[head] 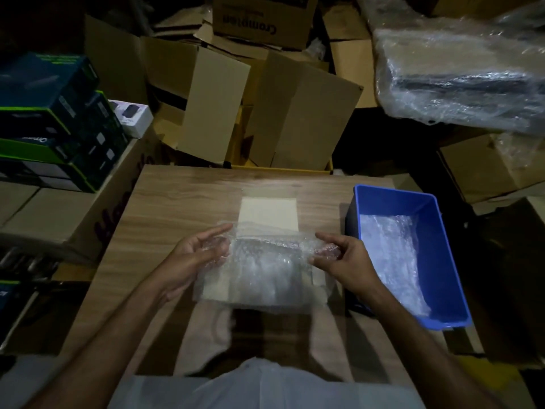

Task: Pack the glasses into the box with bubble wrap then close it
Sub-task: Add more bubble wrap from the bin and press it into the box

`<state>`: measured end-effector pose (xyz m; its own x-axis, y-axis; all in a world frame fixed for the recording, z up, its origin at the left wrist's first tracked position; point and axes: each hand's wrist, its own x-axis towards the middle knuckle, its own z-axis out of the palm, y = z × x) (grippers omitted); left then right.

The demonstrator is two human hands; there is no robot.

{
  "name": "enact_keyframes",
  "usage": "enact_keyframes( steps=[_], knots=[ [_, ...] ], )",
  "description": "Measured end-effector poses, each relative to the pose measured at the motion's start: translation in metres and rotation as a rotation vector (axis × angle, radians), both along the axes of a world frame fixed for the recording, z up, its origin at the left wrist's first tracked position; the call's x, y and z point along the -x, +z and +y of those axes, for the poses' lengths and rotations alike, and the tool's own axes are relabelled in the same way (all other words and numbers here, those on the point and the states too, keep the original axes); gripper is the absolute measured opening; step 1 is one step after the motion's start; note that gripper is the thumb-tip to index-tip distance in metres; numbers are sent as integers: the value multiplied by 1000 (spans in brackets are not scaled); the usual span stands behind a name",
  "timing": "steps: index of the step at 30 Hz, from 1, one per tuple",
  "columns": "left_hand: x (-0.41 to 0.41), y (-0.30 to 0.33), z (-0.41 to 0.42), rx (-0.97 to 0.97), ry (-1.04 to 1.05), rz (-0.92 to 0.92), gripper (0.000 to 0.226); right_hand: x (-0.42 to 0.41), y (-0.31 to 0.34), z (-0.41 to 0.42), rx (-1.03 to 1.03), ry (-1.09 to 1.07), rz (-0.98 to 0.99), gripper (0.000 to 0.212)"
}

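On the table: a wooden table (182,208) stands in a dim storeroom, lit from above, and a person leans over it with both forearms stretched out.
Bubble wrap: a sheet of bubble wrap (259,270) is held up flat between the two hands, above the middle of the table and close to the person.
Left hand: the left hand (196,255) has the sheet's left edge, thumb on top and fingers curled under it, seen through the plastic.
Right hand: the right hand (339,258) pinches the sheet's right edge between thumb and curled fingers.
Box: a pale box (268,214) lies under the sheet; its far flap shows clear beyond the wrap, and the rest is a light shape behind the bubbles.
Glasses: something darker seems to lie under the wrap around the box's opening, but through the plastic I cannot tell whether it is the glasses.
Blue bin: a blue plastic bin (392,199) sits at the table's right edge, just beside the right hand, with more bubble wrap (392,249) lying in its bottom.
Behind the table: open brown cartons (265,113) are heaped up against the far side.
Left side: dark boxes with green edging (53,122) are stacked on a big carton.
Upper right: a bundle wrapped in clear plastic (460,75) rests on more cartons.
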<state>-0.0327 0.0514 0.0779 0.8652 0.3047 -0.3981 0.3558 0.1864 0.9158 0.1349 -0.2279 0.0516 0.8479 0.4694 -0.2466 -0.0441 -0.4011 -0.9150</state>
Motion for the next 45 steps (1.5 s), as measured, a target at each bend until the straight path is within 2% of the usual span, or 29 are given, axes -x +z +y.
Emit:
enact_keyframes(
  steps=[3, 4, 7, 9, 10, 12, 14, 18, 21, 24, 26, 29, 32, 35, 37, 39, 40, 43, 45],
  knots=[
    [-7, 0, 0, -374, -158, 79, 64, -1, 6, 1, 158, 60, -159, 50],
    [-10, -1, -1, -513, -168, 102, 59, -2, 9, 1, 197, 87, -224, 42],
    [-15, -6, -1, -813, -130, 102, 17, -11, 17, -2, 242, 195, -386, 5],
    [-14, -6, 4, -897, -152, 65, 11, -18, 19, -7, 263, 299, -406, 24],
    [-13, -5, 8, -876, -181, 44, 10, -23, 22, -9, 256, 323, -381, 24],
    [-8, 7, 9, -686, -240, -11, 8, -29, 30, -14, 146, 331, -182, 9],
    [-6, 20, 7, -431, -190, -40, 16, -31, 37, -16, -24, 305, 41, 19],
    [-6, 26, 3, -147, -29, -52, 22, -23, 46, -1, -232, 181, 129, 19],
    [-5, 19, 5, -75, 28, -21, 37, -22, 38, 6, -297, 28, 234, 28],
    [-3, 12, 2, -108, 55, -30, 41, -17, 31, 0, -236, 68, 395, 41],
    [-1, 6, 0, -118, 88, -43, 47, -13, 22, -2, -223, 76, 400, 42],
    [3, -2, 0, -214, 145, 6, 74, -12, 10, -4, -261, 9, 387, 49],
    [8, -9, 2, -275, 121, 12, 90, -9, 2, -6, -239, -11, 338, 65],
    [11, -9, -1, -280, 74, -60, 85, -5, 0, -11, -200, 2, 224, 80],
    [13, -8, -1, -254, 51, -92, 67, -4, 1, -13, -172, 76, 103, 83],
    [15, -8, 0, -216, 40, -91, 49, -4, 4, -16, -171, 155, 38, 75],
    [15, -8, 0, -194, 37, -83, 47, -4, 7, -15, -165, 176, 24, 69],
    [18, -8, -1, -186, 31, -76, 60, -3, 10, -14, -143, 143, 20, 49],
    [18, -9, -1, -231, 26, -63, 66, -3, 10, -15, -144, 123, 35, 46]
  ],
)
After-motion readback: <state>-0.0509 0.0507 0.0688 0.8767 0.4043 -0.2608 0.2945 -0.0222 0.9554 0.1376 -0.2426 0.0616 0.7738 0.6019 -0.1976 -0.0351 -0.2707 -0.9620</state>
